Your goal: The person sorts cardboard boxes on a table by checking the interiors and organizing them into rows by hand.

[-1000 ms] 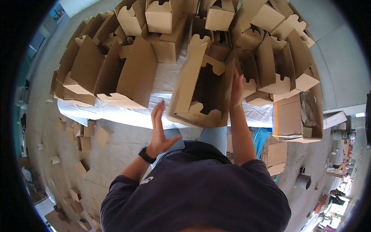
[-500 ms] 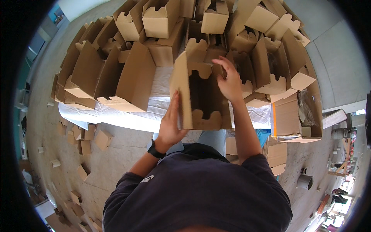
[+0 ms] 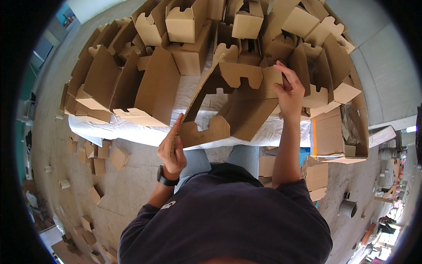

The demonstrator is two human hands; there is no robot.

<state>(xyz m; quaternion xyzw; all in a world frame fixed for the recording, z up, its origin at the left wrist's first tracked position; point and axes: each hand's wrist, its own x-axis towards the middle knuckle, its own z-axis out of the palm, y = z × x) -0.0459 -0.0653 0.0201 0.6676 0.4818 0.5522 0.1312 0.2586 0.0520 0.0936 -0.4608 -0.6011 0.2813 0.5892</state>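
Note:
I hold a half-folded brown cardboard box (image 3: 228, 101) above the near edge of a table under a white cover (image 3: 132, 130). My left hand (image 3: 172, 147) grips the box's near lower corner, where a notched flap hangs. My right hand (image 3: 290, 92) clasps its far upper right edge. The box is tilted, with its open side toward me and its notched panels spread apart.
Many folded and half-folded cardboard boxes (image 3: 184, 24) crowd the table. A large open carton (image 3: 336, 132) stands at the right end. Small cardboard pieces (image 3: 99, 154) lie scattered on the concrete floor at the left. More flat cartons (image 3: 314, 176) rest on the floor by my right side.
The box has been lifted off the table and pulled toward me, tilting and spreading open. My left hand went from flat on its side to gripping its lower corner.

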